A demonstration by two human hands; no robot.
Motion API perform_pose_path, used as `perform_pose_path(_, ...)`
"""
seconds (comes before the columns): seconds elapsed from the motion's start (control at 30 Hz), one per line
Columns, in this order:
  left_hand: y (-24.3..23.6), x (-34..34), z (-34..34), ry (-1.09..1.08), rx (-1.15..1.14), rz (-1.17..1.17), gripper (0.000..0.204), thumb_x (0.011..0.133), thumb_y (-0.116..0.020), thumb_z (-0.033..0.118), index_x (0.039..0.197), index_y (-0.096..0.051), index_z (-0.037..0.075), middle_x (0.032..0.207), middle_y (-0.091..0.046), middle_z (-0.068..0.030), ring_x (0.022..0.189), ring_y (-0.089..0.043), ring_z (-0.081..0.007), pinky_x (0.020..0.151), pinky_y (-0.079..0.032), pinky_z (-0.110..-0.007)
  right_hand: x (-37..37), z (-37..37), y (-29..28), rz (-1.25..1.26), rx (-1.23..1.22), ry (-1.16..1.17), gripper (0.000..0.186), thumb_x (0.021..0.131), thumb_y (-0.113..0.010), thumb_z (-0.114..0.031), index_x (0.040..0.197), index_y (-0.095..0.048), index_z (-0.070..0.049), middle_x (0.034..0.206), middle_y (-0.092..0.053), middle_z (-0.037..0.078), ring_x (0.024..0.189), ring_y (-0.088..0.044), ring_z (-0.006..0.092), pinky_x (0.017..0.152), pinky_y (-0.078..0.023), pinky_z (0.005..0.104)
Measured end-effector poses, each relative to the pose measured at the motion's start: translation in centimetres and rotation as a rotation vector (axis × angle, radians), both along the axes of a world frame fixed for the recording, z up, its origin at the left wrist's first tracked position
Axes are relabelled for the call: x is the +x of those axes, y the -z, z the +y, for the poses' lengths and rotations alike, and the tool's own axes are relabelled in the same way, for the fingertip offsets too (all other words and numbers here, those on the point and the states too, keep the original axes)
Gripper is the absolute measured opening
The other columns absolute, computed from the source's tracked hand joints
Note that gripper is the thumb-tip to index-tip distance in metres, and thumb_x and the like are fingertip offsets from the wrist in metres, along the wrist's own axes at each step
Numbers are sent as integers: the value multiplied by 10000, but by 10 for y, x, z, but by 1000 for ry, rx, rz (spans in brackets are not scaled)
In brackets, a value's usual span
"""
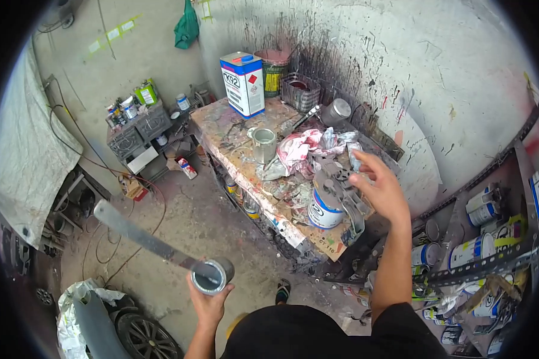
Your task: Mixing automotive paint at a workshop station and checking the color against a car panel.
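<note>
Low in front of me, my left hand (207, 306) is wrapped round a small grey metal can (226, 268). A long flat metal stirring stick (144, 237) stands in that can, tilted out to the left over its rim. At the right end of the workbench my right hand (382, 186) hovers with bent fingers apart, holding nothing. Just left of and below it stands a blue-and-white paint can (324, 212), with grey paint-caked pieces (335, 182) on top that I cannot make out clearly. Crumpled pink-and-white rags (299, 149) lie behind it, beside an open grey cup (263, 143).
The paint-stained workbench (221, 127) carries a tall rectangular solvent tin (243, 87), a bucket (273, 69) and a wire basket (299, 93). Shelves at right hold several paint cans (472, 251). A hose (159, 209) trails across the floor, and a wheel (147, 335) stands lower left.
</note>
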State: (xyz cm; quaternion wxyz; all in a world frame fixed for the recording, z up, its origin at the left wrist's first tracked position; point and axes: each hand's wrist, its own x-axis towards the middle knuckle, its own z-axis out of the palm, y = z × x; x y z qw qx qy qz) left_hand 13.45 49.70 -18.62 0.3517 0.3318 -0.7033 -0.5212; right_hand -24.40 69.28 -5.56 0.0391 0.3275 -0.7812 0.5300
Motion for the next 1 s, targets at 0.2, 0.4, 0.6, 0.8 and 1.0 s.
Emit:
perform_pose_path(0.2,4,-74,-36,200,38,109,932,643,-969,135,1376,-405,22,1444,-511,-125,1222,-588,-221,1024,-492,-376,-16,-39,-42,264,606,-238,233,876,-737,-221,933,-681,-2,824,-670,165,788,-655,358,705,-500,439)
perform_pose_path(0.4,13,-109,-83,417,52,54,921,666,-954,132,1380,-381,30,1484,-456,-134,1261,-543,-209,1055,-462,-370,-21,-45,-51,-231,754,-36,202,897,-715,-192,949,-665,-3,843,-687,187,745,-661,352,698,-505,450)
perform_pose_path(0.6,14,-143,-144,570,20,16,920,665,-959,137,1386,-399,20,1478,-471,-143,1254,-556,-213,1054,-468,-376,3,-43,-76,223,820,-185,296,838,-774,-188,1034,-670,8,948,-662,161,804,-678,308,697,-514,409)
perform_pose_path(0.8,3,-179,-205,669,-52,-33,944,656,-962,171,1409,-415,15,1309,-614,-138,1176,-615,-213,1021,-483,-367,25,-64,-82,112,852,-19,295,823,-790,-201,1025,-673,-20,884,-655,170,753,-662,340,679,-517,425)
perform_pose_path(1.0,-4,-208,-239,743,-88,-21,939,656,-959,212,1407,-428,23,1250,-631,-146,1159,-636,-262,993,-497,-388,29,-75,-69,-147,908,336,222,931,-653,-166,1082,-683,-6,731,-641,221,659,-649,361,649,-496,425)
